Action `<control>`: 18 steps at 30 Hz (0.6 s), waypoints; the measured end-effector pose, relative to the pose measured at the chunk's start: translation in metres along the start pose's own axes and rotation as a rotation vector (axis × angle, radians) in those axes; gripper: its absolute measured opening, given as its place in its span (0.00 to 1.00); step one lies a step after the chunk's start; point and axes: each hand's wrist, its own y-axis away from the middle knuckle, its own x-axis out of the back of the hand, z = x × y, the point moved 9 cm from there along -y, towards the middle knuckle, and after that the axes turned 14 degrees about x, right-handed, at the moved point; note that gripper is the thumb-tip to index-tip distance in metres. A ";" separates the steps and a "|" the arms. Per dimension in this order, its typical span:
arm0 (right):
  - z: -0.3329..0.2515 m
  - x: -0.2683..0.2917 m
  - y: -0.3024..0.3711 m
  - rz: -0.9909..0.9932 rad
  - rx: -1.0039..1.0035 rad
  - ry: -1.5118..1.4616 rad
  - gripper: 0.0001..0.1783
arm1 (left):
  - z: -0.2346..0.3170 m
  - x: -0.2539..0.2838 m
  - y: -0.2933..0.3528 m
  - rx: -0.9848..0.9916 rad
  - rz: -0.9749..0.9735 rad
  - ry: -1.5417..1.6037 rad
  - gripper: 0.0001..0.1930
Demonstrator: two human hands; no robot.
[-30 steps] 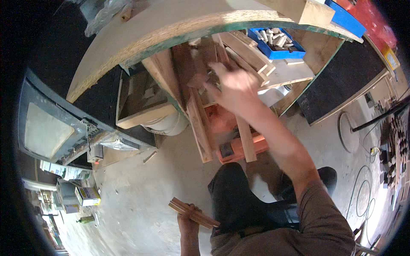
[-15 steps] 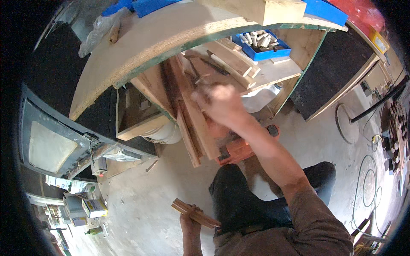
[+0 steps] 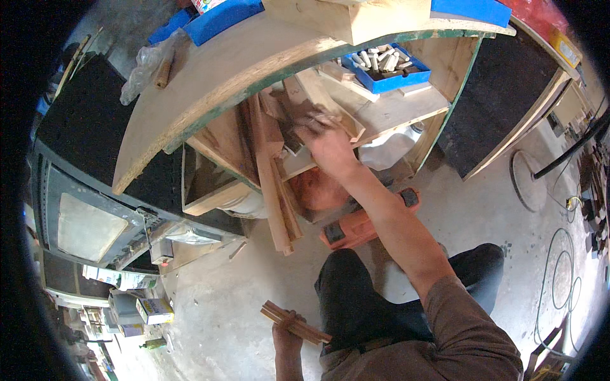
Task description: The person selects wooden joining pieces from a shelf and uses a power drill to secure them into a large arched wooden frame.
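My left hand (image 3: 287, 335) is wrapped round a small bundle of short wooden strips (image 3: 308, 331), low beside my left thigh. My right hand (image 3: 330, 143) reaches into the open shelf of a wooden workbench (image 3: 222, 105), among loose wood offcuts. Motion smears its fingers, so any grip there is unclear. Just beyond it lies a pale board (image 3: 312, 95), partly covered by the hand. To its left, several long wooden strips (image 3: 273, 203) lean out over the shelf edge, their lower ends hanging above the floor.
A blue tray (image 3: 397, 82) of short white pegs sits on the shelf, right of the offcuts. Under the shelf are a white plastic jug (image 3: 391, 149) and an orange case (image 3: 349, 227) with black corners. A cable (image 3: 540, 286) loops over the floor at right.
My right hand has moved slightly farther into the shelf. Offcuts around it have shifted, and the long strips stand more upright. My left hand keeps its strips.
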 end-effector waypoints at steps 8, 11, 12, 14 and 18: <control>0.015 0.035 0.028 0.154 -0.167 -0.115 0.24 | 0.002 -0.012 0.013 -0.028 -0.025 -0.023 0.10; 0.053 0.068 0.062 0.253 -0.456 0.136 0.21 | 0.002 -0.006 0.012 -0.051 -0.032 -0.034 0.09; 0.064 0.070 0.072 0.243 -0.523 0.103 0.20 | 0.001 -0.005 0.012 -0.062 -0.033 -0.052 0.09; 0.076 0.070 0.083 0.201 -0.589 0.084 0.20 | -0.002 -0.003 0.011 -0.043 -0.021 -0.016 0.09; 0.075 0.040 0.091 0.008 -0.751 -0.173 0.15 | -0.004 -0.003 0.008 -0.012 0.005 -0.011 0.09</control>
